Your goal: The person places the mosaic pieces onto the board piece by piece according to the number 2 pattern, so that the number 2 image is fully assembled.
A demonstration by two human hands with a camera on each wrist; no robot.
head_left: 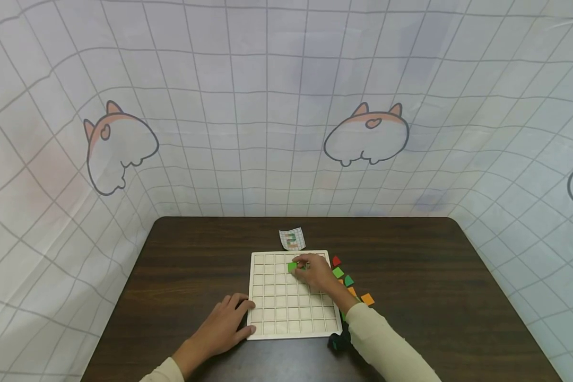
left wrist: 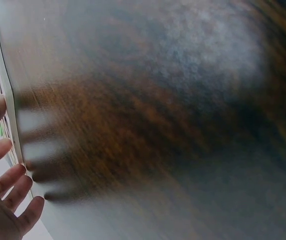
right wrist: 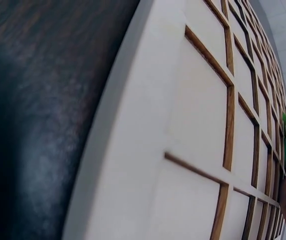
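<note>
A white square grid board (head_left: 286,313) lies on the dark table. My right hand (head_left: 312,273) is over the upper part of the board. Its thumb and index finger pinch a light green square tile (head_left: 292,267) at the grid. Part of another green piece shows beneath the fingers, mostly hidden. In the right wrist view, the fingertips and a green edge (right wrist: 285,135) appear at the far right. My left hand (head_left: 222,326) rests on the table at the board's left edge, fingers loosely extended and touching its rim (left wrist: 14,127).
A small paper card (head_left: 292,239) with a coloured grid pattern lies behind the board. Along the right side are a red piece (head_left: 336,261), a dark green piece (head_left: 348,280), an orange square tile (head_left: 367,300) and several others. A black object (head_left: 337,342) sits by the front right corner.
</note>
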